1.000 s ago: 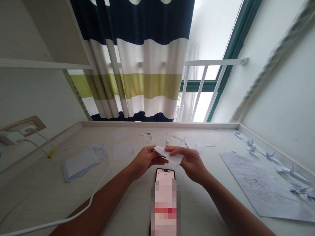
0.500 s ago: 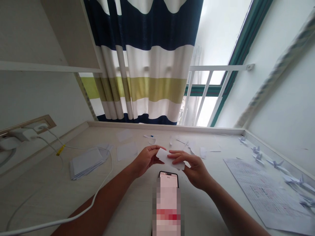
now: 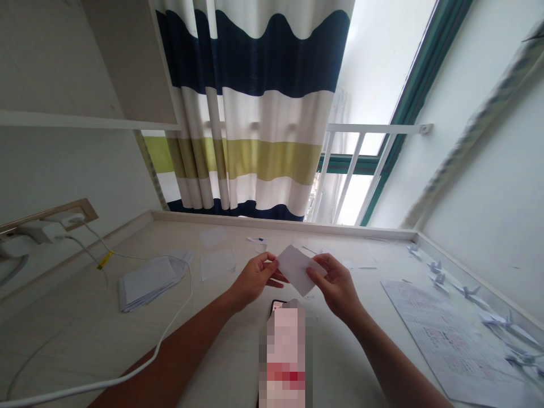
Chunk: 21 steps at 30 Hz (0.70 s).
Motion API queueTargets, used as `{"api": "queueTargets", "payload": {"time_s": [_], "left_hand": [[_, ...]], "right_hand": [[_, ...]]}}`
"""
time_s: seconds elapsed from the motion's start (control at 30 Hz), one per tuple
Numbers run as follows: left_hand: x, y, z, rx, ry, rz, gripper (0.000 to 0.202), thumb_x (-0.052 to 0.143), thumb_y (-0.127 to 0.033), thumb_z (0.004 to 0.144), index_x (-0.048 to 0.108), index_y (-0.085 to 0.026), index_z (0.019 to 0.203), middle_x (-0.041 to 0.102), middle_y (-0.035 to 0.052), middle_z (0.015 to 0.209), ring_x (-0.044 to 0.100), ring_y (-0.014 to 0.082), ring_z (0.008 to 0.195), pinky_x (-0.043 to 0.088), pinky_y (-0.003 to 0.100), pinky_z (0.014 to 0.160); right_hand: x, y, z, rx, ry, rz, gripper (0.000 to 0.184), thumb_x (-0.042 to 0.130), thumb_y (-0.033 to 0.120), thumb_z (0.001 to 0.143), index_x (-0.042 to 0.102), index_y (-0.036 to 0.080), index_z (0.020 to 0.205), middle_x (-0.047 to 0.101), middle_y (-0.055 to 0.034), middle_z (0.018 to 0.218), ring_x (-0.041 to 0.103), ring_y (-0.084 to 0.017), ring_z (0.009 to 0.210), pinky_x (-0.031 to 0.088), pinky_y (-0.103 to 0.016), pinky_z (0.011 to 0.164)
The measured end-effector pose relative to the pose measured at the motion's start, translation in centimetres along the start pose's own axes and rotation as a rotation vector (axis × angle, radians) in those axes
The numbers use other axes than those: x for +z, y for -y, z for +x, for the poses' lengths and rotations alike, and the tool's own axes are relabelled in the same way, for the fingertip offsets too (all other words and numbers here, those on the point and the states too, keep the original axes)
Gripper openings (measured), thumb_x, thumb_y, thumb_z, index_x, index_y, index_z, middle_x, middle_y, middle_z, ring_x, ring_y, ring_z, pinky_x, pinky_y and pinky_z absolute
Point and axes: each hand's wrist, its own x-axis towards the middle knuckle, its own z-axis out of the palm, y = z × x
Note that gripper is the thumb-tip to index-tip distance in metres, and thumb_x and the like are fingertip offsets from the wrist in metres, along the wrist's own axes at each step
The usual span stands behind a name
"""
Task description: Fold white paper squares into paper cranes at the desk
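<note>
Your left hand (image 3: 255,277) and right hand (image 3: 335,283) hold one small white paper piece (image 3: 297,269) between them, above the phone (image 3: 284,351).

Each hand is closed in a pinch on an opposite edge of the paper piece: thumb and fingertips on the left edge, thumb and forefinger on the right. This grip keeps the sheet taut, raised clear of the desk (image 3: 221,351) and tilted toward you, so its face is open to view. The phone lies flat on the desk directly below the paper piece, screen up, probably so you can read it while both hands are occupied. Left of the phone lie a stack of white sheets (image 3: 147,280) and a white cable (image 3: 170,328). Right of the phone lies a printed sheet (image 3: 446,334), and beyond it a row of folded paper cranes (image 3: 467,292) along the desk edge.
</note>
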Motion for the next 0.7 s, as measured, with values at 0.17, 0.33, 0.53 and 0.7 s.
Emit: {"api": "queueTargets", "payload": {"time_s": [0.17,0.33,0.53,0.7], "left_hand": [[-0.03,0.52,-0.09,-0.009,0.024,-0.011,0.051,0.08,-0.059,0.084,0.07,-0.015,0.108,0.078,0.0073,0.08,0.075,0.0205,0.076,0.063,0.04,0.083],[-0.11,0.23,0.09,-0.068,-0.069,-0.203,0.037,0.084,-0.044,0.081,0.07,-0.016,0.1,0.08,0.0092,0.085,0.078,0.0207,0.079,0.064,0.036,0.081],[0.07,-0.02,0.05,-0.061,-0.125,-0.256,0.025,0.084,-0.032,0.076,0.073,-0.014,0.09,0.079,0.0078,0.081,0.077,0.0205,0.076,0.064,0.039,0.085],[0.42,-0.03,-0.56,-0.03,-0.104,-0.233,0.025,0.081,-0.031,0.08,0.078,-0.012,0.096,0.08,0.0092,0.087,0.078,0.0238,0.086,0.062,0.045,0.094]], "right_hand": [[-0.16,-0.05,0.12,0.051,0.111,0.064,0.045,0.079,0.059,0.086,0.077,0.025,0.116,0.078,-0.0119,0.111,0.073,-0.032,0.101,0.062,-0.047,0.079],[-0.38,0.49,0.06,-0.06,0.179,0.049,0.026,0.077,0.051,0.09,0.084,0.027,0.097,0.077,-0.0096,0.117,0.07,-0.03,0.109,0.06,-0.045,0.085],[-0.41,0.84,-0.11,-0.005,0.125,0.18,0.034,0.082,0.041,0.088,0.074,0.03,0.119,0.076,-0.0076,0.125,0.07,-0.029,0.118,0.058,-0.049,0.096],[-0.53,0.82,-0.01,0.14,0.051,0.21,0.043,0.083,0.043,0.086,0.069,0.026,0.123,0.078,-0.0104,0.119,0.072,-0.03,0.109,0.058,-0.052,0.095]]}}
